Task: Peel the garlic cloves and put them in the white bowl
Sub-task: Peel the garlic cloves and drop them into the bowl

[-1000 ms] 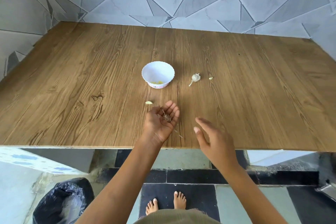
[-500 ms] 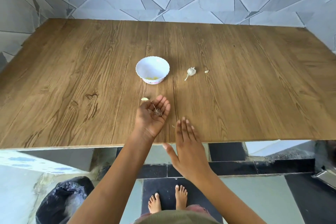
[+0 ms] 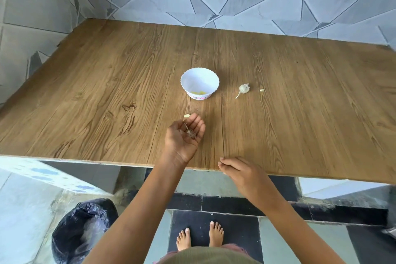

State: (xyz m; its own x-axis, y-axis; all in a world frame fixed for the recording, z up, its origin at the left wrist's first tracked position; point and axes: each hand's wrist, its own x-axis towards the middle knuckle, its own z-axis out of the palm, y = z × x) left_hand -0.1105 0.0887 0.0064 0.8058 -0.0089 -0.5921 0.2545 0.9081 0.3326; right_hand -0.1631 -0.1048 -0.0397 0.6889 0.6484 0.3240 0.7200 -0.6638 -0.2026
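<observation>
Few peeled cloves [image 3: 199,92] lie in the white bowl [image 3: 188,83] on the counter [image 3: 107,92]. A part bulb [image 3: 243,88] and loose clove [image 3: 262,90] to its right, plus a small clove [image 3: 186,115] beyond the left hand [image 3: 183,137], remain. Left grip wide, palm up, cradling peel scraps [image 3: 190,133]; right hand [image 3: 240,173] loosely curled, empty, at the near edge. Bowl's pink marking [image 3: 199,97] unreadable.

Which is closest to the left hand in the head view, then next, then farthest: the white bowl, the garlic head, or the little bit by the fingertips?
From the left hand:
1. Little bit, right at the fingertips.
2. White bowl, straight beyond.
3. Garlic head, beyond and off to the right.
</observation>
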